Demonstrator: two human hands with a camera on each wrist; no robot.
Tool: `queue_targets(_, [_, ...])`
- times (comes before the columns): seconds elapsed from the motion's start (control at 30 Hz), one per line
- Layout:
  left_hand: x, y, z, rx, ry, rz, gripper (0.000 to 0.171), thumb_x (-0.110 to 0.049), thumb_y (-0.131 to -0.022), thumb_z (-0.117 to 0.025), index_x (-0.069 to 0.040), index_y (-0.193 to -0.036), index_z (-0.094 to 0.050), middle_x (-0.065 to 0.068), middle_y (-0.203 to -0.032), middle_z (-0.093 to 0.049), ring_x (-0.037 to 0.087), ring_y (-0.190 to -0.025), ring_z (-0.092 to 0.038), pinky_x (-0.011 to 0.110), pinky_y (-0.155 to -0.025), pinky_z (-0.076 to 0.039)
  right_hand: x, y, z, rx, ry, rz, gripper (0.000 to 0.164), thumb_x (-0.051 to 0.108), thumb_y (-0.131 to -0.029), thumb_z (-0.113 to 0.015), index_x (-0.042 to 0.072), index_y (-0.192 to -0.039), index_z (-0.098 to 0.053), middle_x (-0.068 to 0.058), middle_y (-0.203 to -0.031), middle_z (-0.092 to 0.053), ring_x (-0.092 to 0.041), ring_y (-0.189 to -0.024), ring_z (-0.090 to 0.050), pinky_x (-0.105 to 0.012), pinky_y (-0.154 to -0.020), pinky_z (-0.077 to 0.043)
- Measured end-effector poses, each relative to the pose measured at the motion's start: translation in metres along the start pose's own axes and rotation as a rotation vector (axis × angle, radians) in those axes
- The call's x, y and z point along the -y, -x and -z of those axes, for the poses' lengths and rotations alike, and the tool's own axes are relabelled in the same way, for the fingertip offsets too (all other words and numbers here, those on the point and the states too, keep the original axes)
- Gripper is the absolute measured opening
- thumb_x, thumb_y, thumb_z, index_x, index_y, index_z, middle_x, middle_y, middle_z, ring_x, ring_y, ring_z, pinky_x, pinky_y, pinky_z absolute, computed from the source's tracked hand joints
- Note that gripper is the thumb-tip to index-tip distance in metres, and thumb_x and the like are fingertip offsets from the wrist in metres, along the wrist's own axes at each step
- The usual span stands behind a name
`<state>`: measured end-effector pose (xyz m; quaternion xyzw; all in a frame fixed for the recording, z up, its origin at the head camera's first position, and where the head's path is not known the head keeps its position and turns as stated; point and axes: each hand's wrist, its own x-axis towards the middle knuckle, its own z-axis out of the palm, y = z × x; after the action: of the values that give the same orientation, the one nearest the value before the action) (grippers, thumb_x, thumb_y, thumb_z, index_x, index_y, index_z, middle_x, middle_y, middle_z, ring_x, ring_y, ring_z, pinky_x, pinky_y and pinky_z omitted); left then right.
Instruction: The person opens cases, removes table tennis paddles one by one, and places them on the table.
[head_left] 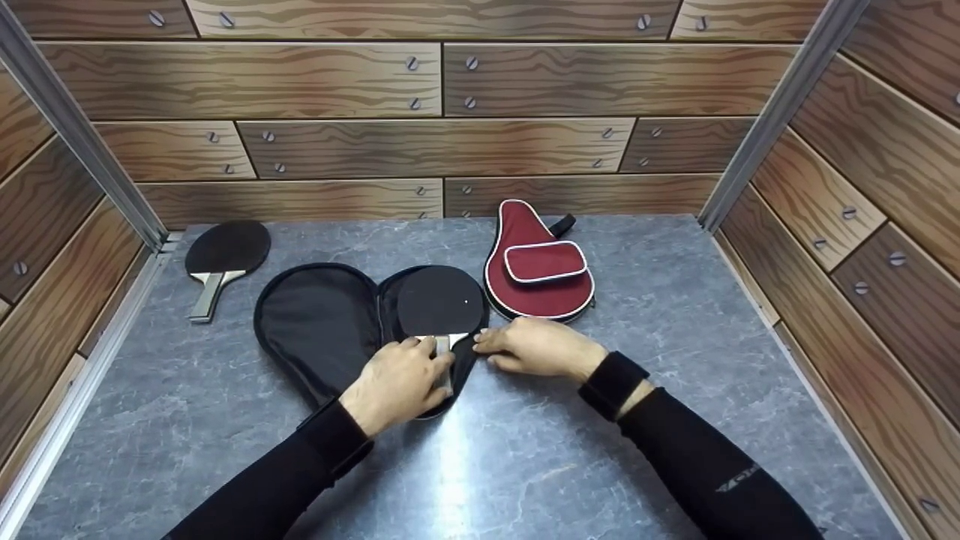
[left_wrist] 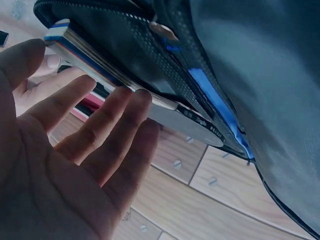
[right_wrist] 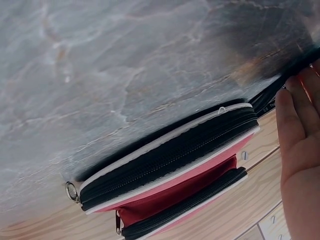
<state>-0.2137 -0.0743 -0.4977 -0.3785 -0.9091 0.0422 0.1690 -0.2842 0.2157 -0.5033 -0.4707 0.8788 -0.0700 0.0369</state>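
Note:
A black-faced table tennis paddle [head_left: 441, 301] lies in the right half of an unzipped black paddle case [head_left: 319, 319], spread flat like a heart. My left hand [head_left: 401, 382] is over the paddle's pale handle [head_left: 443, 346]; in the left wrist view its straight fingers [left_wrist: 115, 107] touch the handle's side [left_wrist: 92, 55]. At the case's right rim rests my right hand [head_left: 544, 346], its fingertips against the black edge. The right wrist view shows those fingers [right_wrist: 295, 112] extended, with the thumb hidden.
A red paddle case [head_left: 529, 300] with white piping and a front pocket lies just beyond my right hand. Another black paddle [head_left: 229, 249] lies at the back left of the grey marbled tabletop [head_left: 660, 322]. Wood-patterned walls [head_left: 337, 82] enclose the table at the back and sides.

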Motion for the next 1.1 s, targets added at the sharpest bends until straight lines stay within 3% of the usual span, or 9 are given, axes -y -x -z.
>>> queue_targets(0.27, [-0.005,0.002,-0.004,0.015,-0.051,0.007,0.04,-0.053,-0.098,-0.089,-0.023,-0.124,-0.085,0.008,-0.109,-0.083,0.026,-0.094,-0.08,0.042,-0.076,-0.07,0.0,0.0,0.002,-0.007,-0.012,-0.003,0.035,0.021,-0.113,-0.075,0.014,-0.146,-0.084,-0.007,-0.15,-0.083,-0.021,-0.138,-0.082,-0.045,-0.114,-0.069])
queue_targets(0.47, [-0.007,0.003,-0.005,0.001,-0.066,0.003,0.035,-0.052,-0.1,-0.089,-0.026,-0.123,-0.087,0.008,-0.105,-0.083,0.025,-0.089,-0.079,0.04,-0.07,-0.069,0.0,0.0,0.003,-0.01,-0.011,0.0,0.034,0.02,-0.113,-0.075,0.013,-0.145,-0.085,-0.007,-0.149,-0.084,-0.021,-0.138,-0.082,-0.045,-0.114,-0.07])
queue_targets(0.8, [-0.005,0.003,-0.003,-0.028,0.06,0.02,0.022,-0.034,-0.095,-0.092,-0.017,-0.105,-0.082,0.014,-0.096,-0.081,0.03,-0.083,-0.077,0.043,-0.068,-0.07,0.001,-0.001,0.0,-0.021,-0.013,0.01,0.034,0.02,-0.113,-0.076,0.012,-0.144,-0.085,-0.009,-0.148,-0.083,-0.023,-0.135,-0.084,-0.045,-0.112,-0.07])
queue_targets(1.1, [0.003,0.005,0.006,-0.026,0.054,0.077,0.039,-0.044,-0.094,-0.095,-0.013,-0.11,-0.077,0.018,-0.104,-0.08,0.035,-0.091,-0.078,0.046,-0.071,-0.072,0.0,-0.001,0.0,-0.016,-0.013,0.015,0.035,0.02,-0.113,-0.075,0.011,-0.146,-0.084,-0.011,-0.15,-0.082,-0.023,-0.138,-0.082,-0.045,-0.115,-0.069])
